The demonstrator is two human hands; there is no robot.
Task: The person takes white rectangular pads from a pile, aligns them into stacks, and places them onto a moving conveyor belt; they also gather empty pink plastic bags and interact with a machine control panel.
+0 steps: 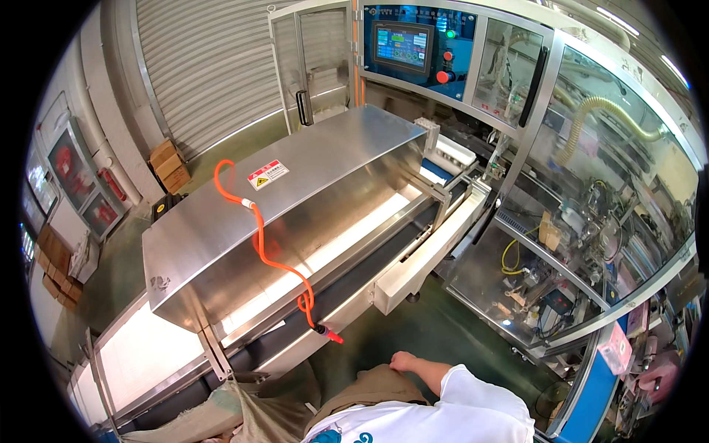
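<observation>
The orange hose (264, 251) lies over the metal cover (332, 159) and drops past its front, its red nozzle (332, 337) at the conveyor's (354, 311) near edge. Nearest it is your right hand (404, 361), by your brown trousers (369, 389); the fingers look curled, but I can't tell whether they're clamped on anything. Your left hand doesn't show. To handle the hose well, I'd grip just behind the nozzle, ease out the small loop above, and spare it the cover's edge. Your moving room is the green floor (439, 325) before the glazed machine (628, 177); mind the jutting metal beam (402, 286).
</observation>
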